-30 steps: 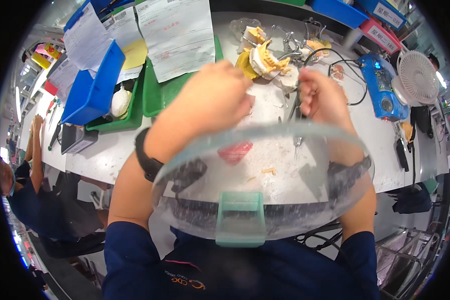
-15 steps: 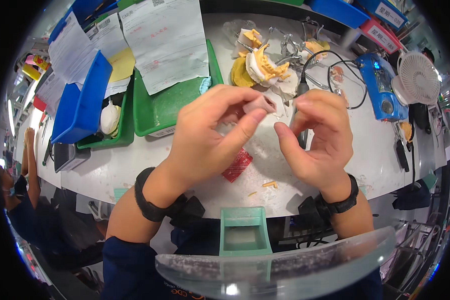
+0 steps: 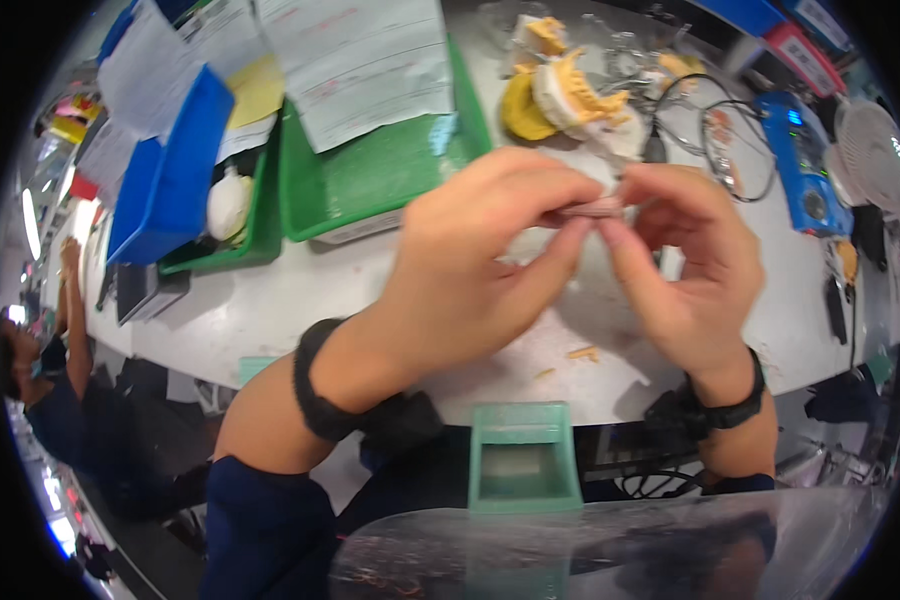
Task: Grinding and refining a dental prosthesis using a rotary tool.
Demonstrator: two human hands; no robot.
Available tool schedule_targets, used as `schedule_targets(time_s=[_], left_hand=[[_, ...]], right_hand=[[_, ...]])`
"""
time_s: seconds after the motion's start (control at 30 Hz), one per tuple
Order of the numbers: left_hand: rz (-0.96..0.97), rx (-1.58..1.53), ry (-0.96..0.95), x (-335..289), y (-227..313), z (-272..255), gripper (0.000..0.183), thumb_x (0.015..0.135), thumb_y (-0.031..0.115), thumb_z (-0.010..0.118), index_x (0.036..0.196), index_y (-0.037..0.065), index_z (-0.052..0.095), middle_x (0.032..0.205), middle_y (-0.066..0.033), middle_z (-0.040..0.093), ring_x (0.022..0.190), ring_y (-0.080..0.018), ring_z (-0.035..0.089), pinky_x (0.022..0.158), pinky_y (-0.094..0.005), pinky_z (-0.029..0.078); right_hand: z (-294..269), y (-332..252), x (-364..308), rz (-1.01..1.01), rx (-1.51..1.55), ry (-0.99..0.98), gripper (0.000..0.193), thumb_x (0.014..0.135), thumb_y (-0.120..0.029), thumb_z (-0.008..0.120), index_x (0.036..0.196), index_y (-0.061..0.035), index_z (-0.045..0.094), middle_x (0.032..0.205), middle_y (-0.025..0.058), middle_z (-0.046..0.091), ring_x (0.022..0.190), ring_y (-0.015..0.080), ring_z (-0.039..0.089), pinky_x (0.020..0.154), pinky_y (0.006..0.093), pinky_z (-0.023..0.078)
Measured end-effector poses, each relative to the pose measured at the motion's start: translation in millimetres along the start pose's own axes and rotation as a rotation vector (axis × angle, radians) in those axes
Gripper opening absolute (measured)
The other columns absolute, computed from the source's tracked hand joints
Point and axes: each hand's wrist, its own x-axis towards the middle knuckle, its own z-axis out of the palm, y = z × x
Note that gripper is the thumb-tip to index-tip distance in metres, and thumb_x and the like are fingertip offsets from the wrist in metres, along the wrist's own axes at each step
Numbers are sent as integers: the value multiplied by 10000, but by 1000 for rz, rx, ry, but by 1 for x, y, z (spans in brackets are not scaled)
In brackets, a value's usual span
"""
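My left hand and my right hand meet over the bench. Between their thumbs and fingertips they pinch a small pinkish-brown folded strip, and its exact kind cannot be made out. Both hands are closed on it, one at each end. Below them a few small tan pieces lie on the white bench top. Just beyond the fingers stands a dental model with yellow teeth on a white plaster base. A black-sheathed cable end shows behind my right hand.
A green tray with papers and a tilted blue bin stand at left. To the right are a blue control box and a white fan. A teal drawer juts from the front edge. Another person sits far left.
My right hand has come up to the strip and now grips it too, where before only the left held it. The view has shifted, and the red packet is out of sight.
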Motion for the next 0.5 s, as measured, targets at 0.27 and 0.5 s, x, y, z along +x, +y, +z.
schedule_targets(time_s=[0.27, 0.5], left_hand=[[-48, -35, 68, 0, -5, 2, 252, 758, -54, 612, 1008, -26, 596, 918, -92, 580, 814, -136, 610, 740, -240, 540], [0, 68, 30, 2, -3, 0, 255, 740, -70, 620, 991, -29, 601, 929, -103, 572, 813, -151, 615, 739, -252, 545]], right_hand=[[-1, 2, -4, -37, -19, -100, 319, 699, 87, 655, 999, 16, 576, 965, 108, 574, 613, 62, 518, 530, 174, 431], [5, 1, 1, -45, -34, -21, 304, 691, 72, 658, 979, 1, 593, 896, 102, 606, 595, 71, 531, 490, 182, 447]])
